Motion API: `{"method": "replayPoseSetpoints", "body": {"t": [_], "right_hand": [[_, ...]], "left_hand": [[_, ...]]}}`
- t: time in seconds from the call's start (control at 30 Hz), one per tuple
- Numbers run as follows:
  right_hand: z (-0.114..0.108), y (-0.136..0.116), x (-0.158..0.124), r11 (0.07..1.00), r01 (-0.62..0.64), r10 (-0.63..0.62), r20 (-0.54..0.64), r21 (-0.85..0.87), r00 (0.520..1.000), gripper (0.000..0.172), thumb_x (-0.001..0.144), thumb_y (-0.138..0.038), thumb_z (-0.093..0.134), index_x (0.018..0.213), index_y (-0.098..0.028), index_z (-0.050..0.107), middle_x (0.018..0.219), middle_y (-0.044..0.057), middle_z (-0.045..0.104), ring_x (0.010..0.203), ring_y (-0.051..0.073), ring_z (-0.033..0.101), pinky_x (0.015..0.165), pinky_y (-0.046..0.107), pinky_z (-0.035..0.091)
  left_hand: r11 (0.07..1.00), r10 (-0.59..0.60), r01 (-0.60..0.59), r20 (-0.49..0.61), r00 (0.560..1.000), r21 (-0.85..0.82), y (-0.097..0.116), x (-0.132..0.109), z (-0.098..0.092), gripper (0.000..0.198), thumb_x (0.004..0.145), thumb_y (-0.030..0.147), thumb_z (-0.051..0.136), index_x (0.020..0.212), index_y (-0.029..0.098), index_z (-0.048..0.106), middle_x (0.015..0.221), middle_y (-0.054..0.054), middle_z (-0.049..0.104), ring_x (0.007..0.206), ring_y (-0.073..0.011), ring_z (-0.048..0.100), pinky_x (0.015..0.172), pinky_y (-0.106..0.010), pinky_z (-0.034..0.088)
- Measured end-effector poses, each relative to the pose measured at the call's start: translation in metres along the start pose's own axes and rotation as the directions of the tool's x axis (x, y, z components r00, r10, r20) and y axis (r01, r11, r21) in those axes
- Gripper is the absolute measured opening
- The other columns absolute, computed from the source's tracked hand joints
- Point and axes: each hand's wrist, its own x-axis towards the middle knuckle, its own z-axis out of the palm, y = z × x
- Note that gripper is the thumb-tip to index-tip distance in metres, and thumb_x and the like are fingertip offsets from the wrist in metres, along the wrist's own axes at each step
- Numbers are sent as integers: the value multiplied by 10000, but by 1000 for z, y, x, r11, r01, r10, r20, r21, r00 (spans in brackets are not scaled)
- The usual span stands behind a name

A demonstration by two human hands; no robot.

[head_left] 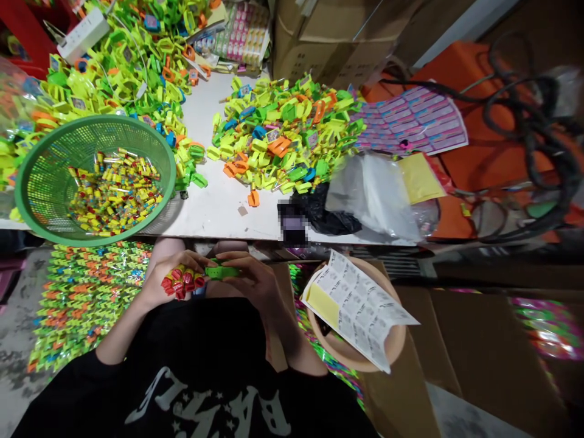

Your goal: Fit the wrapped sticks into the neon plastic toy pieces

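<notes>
My left hand [157,278] is closed round a bunch of small tubes with red ends [182,282] and yellow bodies. Between the two hands is a green plastic piece [222,272], which looks like a toy watch. The fingers of my right hand [256,277] are wrapped round its right side, and my left fingertips are close to its left end. I cannot tell whether they touch it. To the left, a green mesh basket [28,204] holds many similar yellow and red tubes [118,194]. A heap of bright plastic pieces [287,134] lies on the white table [210,210].
A larger heap of plastic pieces [132,55] and a white power strip [83,35] are behind the basket. Plastic bags [371,194] and pink-purple printed sheets [410,121] lie at right. A sticker sheet [360,310] rests across a round tub [398,350]. Packed rows [86,310] cover the floor.
</notes>
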Motion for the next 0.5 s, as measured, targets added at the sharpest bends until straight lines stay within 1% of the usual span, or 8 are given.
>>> {"method": "replayPoseSetpoints", "body": {"t": [0.1, 0.23, 0.3, 0.37, 0.5], "right_hand": [[1, 0, 0, 1000, -11, 11, -3, 8, 1000, 175, 850, -282, 645, 1022, -254, 638, 1127, 40, 662, 1072, 181, 617, 868, 338, 549], [5, 0, 1, 997, -48, 49, -20, 67, 999, 185, 848, -323, 643, 1014, -242, 634, 1119, 52, 666, 1044, 181, 633, 806, 314, 568], [7, -2, 1, 994, -54, 59, -45, 98, 997, 188, 845, -338, 646, 1002, -236, 630, 1104, 54, 672, 1035, 182, 639, 796, 309, 567], [10, -4, 2, 992, -55, 62, -61, 111, 996, 182, 850, -336, 640, 1002, -239, 622, 1108, 52, 673, 1044, 181, 636, 798, 308, 564], [11, -12, 4, 997, -31, 34, -53, 65, 998, 183, 865, -334, 618, 1026, -247, 616, 1105, 49, 677, 1048, 182, 637, 821, 322, 562]], "left_hand": [[1000, 18, -18, -22, 1000, 10, 1, 0, 0, 255, 717, 258, 759, 909, 164, 619, 1005, -103, 700, 894, -217, 683, 754, -312, 579], [998, 52, -46, -132, 990, 47, 7, 2, 9, 223, 704, 164, 768, 860, 173, 608, 974, -84, 709, 821, -188, 691, 691, -276, 587], [994, 92, -79, -204, 975, 73, 9, 2, 15, 240, 693, 104, 763, 854, 188, 607, 956, -67, 710, 801, -178, 689, 668, -268, 588], [989, 137, -119, -254, 958, 84, 11, 3, 20, 263, 693, 67, 752, 870, 204, 614, 948, -47, 707, 814, -174, 689, 670, -267, 587], [976, 214, -194, -287, 934, 98, 16, 3, 23, 294, 706, 50, 733, 916, 219, 617, 982, -28, 701, 805, -160, 693, 657, -260, 585]]}}
